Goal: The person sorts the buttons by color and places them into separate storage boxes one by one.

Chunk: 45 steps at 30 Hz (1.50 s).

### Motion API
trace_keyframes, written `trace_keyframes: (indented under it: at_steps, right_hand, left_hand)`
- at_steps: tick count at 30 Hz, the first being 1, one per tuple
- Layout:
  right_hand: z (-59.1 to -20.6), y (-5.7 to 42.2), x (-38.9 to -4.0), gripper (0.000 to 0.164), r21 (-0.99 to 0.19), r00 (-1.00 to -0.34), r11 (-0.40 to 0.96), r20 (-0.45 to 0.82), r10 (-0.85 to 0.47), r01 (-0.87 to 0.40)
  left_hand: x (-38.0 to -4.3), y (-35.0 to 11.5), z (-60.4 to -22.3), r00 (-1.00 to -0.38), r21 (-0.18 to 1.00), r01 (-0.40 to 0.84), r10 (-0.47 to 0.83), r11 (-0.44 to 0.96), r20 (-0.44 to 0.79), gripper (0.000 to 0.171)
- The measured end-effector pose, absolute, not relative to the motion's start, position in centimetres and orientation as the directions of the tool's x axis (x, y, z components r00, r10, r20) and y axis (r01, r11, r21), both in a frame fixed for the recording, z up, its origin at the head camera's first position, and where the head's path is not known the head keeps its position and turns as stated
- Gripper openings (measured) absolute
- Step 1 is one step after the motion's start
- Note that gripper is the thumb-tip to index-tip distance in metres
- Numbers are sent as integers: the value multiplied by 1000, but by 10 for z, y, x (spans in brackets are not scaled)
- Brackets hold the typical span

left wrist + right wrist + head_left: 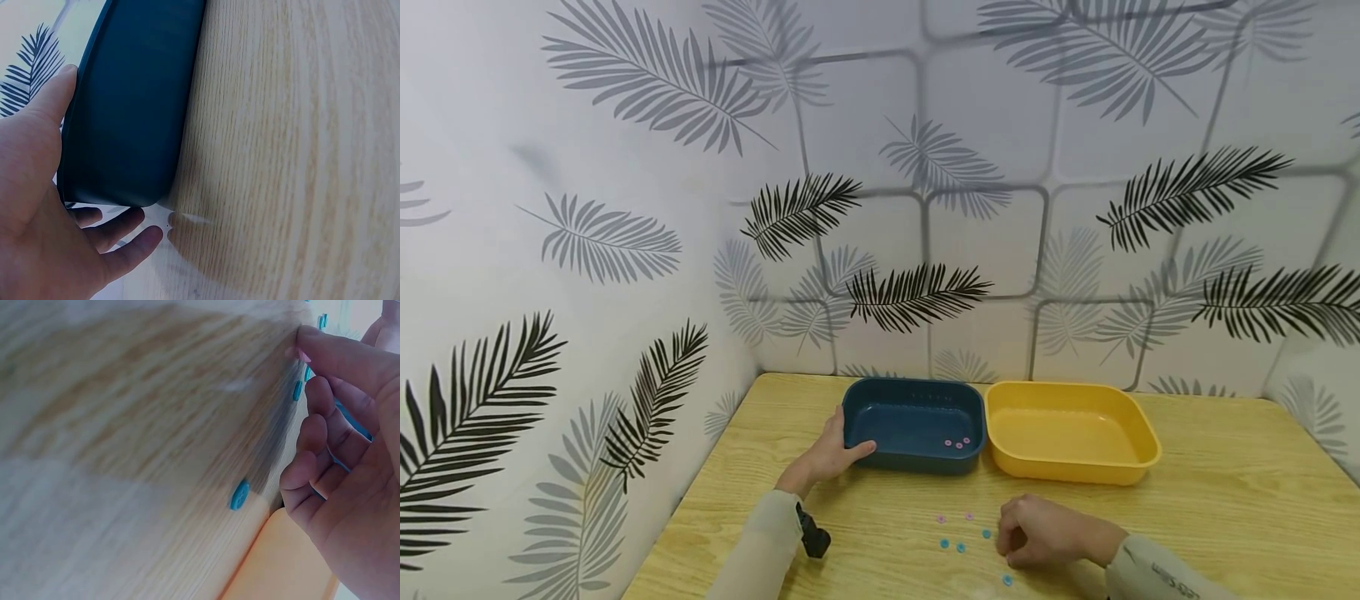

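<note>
At the back of the table stands a dark blue tray (902,461) with three pink buttons (958,445) at its right end. My left hand (829,454) holds the tray's left end, thumb along the front side and fingers round the end wall. In the left wrist view the thumb reaches the rim. My right hand (1041,531) is low over the table with curled fingers. At its thumb tip a small pink button (304,355) shows, pinched there in the right wrist view; the index fingertip is mostly hidden. Blue buttons (961,547) and two pink buttons (941,518) lie left of this hand.
A yellow tray (1072,473) stands against the right side of the blue one. One blue button (1007,579) lies nearer the front, below the right hand. Behind the wooden table (1240,467) rises a wall (880,250) patterned with leaves; another wall runs along the left.
</note>
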State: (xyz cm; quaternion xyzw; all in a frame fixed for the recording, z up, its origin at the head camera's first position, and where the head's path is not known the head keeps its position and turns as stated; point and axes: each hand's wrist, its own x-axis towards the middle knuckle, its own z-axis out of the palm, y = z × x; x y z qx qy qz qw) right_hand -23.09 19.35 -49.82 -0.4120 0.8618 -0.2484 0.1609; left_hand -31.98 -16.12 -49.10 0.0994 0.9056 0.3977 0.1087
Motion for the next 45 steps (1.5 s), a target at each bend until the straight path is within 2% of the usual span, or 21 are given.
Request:
trace_keyframes:
  at_steps: [9, 17, 22, 27, 35, 40, 45]
  right_hand:
    - [-496, 198, -231, 9, -593, -606, 496, -17, -795, -634]
    - [-484, 202, -234, 11, -646, -675, 521, -13, -738, -558]
    - [-482, 205, -239, 12, -660, -689, 508, 21, -724, -553]
    - [-478, 209, -244, 8, -667, -710, 503, 56, -702, -550]
    - [-469, 211, -251, 5, -684, -783, 540, 74, -617, -490]
    - [-466, 213, -253, 6, -708, -793, 507, 124, -596, -491]
    - [-463, 212, -257, 4, -719, -811, 513, 120, -573, -469]
  left_hand:
    - [-322, -162, -494, -957, 737, 88, 261, 670, -123, 101]
    - [-322, -162, -494, -957, 742, 84, 261, 666, -126, 100]
    - [-321, -162, -493, -956, 743, 80, 261, 664, -130, 100]
    - [-320, -162, -492, -958, 742, 86, 260, 665, -121, 101]
    - [-322, -162, -493, -958, 734, 93, 260, 672, -118, 100]
    - [-322, -163, -494, -955, 739, 88, 269, 668, -129, 103]
    - [-322, -164, -493, -951, 735, 78, 271, 673, -146, 107]
